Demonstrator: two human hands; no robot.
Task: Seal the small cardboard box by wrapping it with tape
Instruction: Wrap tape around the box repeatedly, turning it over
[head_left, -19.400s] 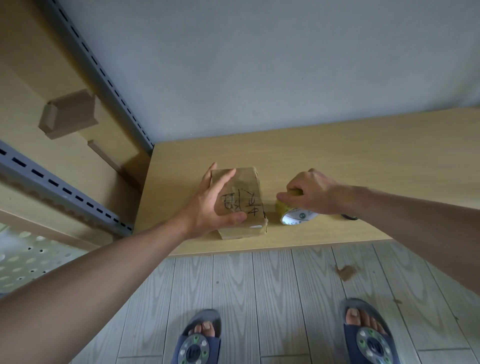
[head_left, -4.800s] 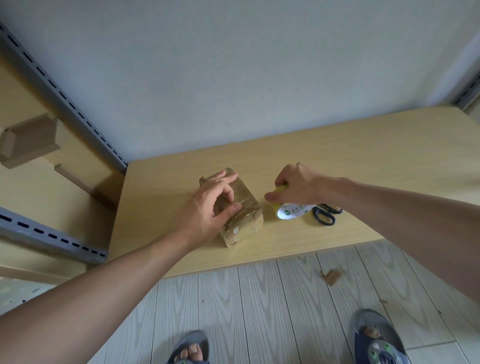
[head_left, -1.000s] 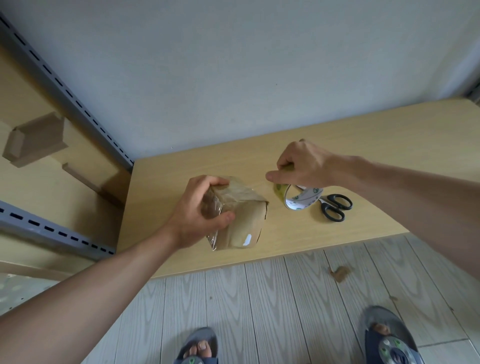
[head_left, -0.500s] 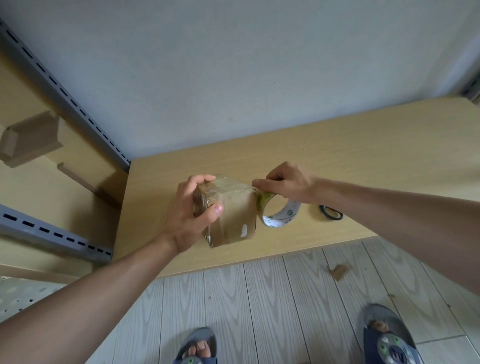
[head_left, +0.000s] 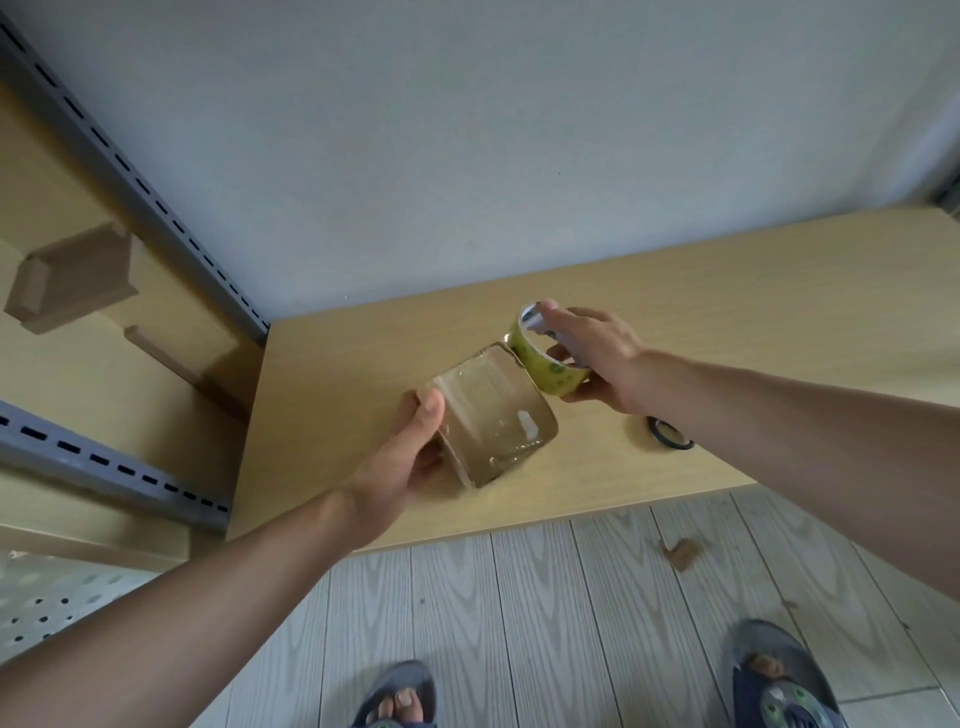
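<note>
Gripping the box (head_left: 488, 415) by its near left edge, the left hand (head_left: 410, 457) holds it tilted over the table (head_left: 779, 291), thumb on the top face. Brown cardboard shows under glossy clear tape that wrinkles across the top, with a small white patch towards the right hand (head_left: 597, 358). That hand, just beyond, clasps the yellowish tape roll (head_left: 545, 364), which touches the box's far corner. Scissors (head_left: 670, 434) peek out beside the right forearm.
</note>
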